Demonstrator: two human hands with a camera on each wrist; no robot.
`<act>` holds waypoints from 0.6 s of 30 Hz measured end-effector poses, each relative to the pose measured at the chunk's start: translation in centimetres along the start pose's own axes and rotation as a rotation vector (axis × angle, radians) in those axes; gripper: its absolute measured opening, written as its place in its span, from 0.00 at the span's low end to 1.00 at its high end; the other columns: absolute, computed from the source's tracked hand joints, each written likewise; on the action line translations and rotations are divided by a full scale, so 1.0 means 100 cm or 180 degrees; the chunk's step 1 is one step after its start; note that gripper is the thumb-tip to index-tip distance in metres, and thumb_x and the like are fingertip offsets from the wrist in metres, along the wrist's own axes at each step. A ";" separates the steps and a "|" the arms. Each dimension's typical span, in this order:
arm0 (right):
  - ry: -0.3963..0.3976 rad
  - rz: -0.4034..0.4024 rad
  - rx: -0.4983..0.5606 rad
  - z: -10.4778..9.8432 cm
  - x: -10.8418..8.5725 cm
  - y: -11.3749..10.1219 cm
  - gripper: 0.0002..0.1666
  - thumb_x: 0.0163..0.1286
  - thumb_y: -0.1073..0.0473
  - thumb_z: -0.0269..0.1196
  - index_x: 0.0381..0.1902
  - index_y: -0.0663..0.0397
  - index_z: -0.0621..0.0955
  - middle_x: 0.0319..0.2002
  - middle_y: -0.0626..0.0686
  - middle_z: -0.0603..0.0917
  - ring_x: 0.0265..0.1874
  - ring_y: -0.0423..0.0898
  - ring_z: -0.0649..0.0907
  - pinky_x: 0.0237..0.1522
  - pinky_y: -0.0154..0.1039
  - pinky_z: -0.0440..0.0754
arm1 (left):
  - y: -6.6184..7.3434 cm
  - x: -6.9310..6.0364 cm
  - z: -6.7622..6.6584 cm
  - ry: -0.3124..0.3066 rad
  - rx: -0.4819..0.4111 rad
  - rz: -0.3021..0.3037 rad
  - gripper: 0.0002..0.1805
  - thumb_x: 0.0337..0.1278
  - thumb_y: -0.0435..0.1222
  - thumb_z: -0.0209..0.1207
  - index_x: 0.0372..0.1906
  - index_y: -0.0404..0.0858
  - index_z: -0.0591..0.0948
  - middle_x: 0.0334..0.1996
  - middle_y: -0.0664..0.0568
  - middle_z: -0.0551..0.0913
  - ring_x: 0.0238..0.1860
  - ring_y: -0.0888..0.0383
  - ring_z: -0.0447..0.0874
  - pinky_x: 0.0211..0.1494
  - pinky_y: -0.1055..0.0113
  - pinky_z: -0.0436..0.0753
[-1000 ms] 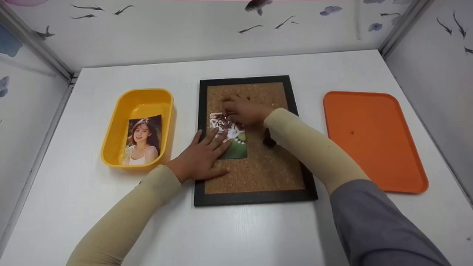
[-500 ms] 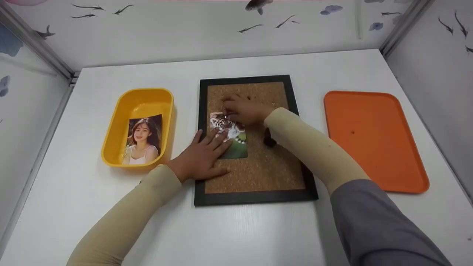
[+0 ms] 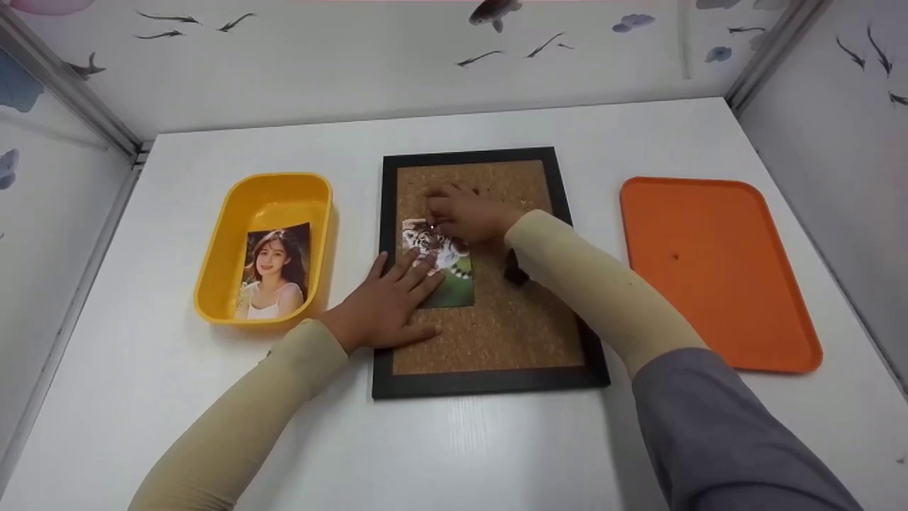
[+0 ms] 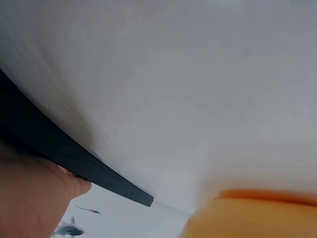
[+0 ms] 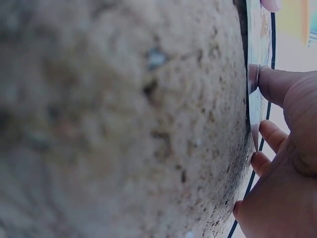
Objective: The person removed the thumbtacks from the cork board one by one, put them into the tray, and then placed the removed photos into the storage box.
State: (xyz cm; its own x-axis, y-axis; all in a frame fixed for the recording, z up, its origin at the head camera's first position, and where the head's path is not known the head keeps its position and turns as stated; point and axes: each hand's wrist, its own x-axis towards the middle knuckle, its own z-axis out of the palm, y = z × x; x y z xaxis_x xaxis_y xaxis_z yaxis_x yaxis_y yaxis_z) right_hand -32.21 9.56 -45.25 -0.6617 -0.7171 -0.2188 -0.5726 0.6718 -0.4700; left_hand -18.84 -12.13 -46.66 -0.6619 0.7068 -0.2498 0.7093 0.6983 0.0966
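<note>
A tiger photo [image 3: 454,289] lies on a black-framed cork board [image 3: 489,333]. My left hand [image 3: 386,301] lies flat with spread fingers over the photo's lower left and the frame's left edge. At the photo's top edge, my right hand [image 3: 468,211] has its thumb and curled index finger at a small shiny thumbtack [image 3: 432,226], mostly hidden by the fingers. In the right wrist view the thumb [image 5: 277,84] presses against the glossy photo sheet [image 5: 253,104], the other fingers touching near the cork. The left wrist view shows only part of the left hand [image 4: 34,193] at the frame.
Left of the board stands a yellow tub [image 3: 206,284] with a portrait photo [image 3: 273,273] in it. An orange tray [image 3: 723,305] lies to the right, with a tiny dark spot [image 3: 675,256] on it. Patterned panels enclose the white table [image 3: 454,454] at back and sides.
</note>
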 end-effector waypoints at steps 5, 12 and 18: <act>0.0015 0.0003 0.0059 0.000 0.000 -0.001 0.03 0.78 0.53 0.54 0.45 0.40 0.75 0.76 0.48 0.55 0.76 0.52 0.49 0.70 0.65 0.48 | -0.001 0.000 0.001 -0.0003 0.0011 -0.0013 0.49 0.63 0.74 0.30 0.81 0.51 0.42 0.80 0.52 0.37 0.78 0.47 0.28 0.74 0.38 0.33; 0.0021 -0.0029 0.0069 0.001 -0.001 0.000 0.04 0.79 0.53 0.53 0.46 0.41 0.75 0.76 0.48 0.55 0.76 0.52 0.50 0.71 0.64 0.49 | -0.001 -0.001 0.002 0.0062 0.0013 0.0023 0.49 0.63 0.73 0.31 0.81 0.50 0.44 0.80 0.51 0.38 0.78 0.47 0.29 0.74 0.37 0.35; 0.0006 -0.0043 0.0063 0.002 0.000 0.002 0.09 0.80 0.52 0.52 0.53 0.43 0.74 0.77 0.49 0.54 0.76 0.52 0.48 0.73 0.58 0.52 | -0.001 -0.001 0.003 0.0161 0.0002 0.0064 0.48 0.65 0.72 0.33 0.81 0.49 0.46 0.80 0.50 0.39 0.79 0.46 0.31 0.73 0.37 0.37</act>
State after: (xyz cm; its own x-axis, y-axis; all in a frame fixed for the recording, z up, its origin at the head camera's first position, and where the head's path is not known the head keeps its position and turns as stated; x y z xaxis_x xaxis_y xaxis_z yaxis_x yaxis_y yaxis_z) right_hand -32.22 9.68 -45.49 -0.6549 -0.7258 -0.2106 -0.5719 0.6581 -0.4898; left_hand -18.75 -12.27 -46.95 -0.6588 0.7256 -0.1988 0.7227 0.6838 0.1005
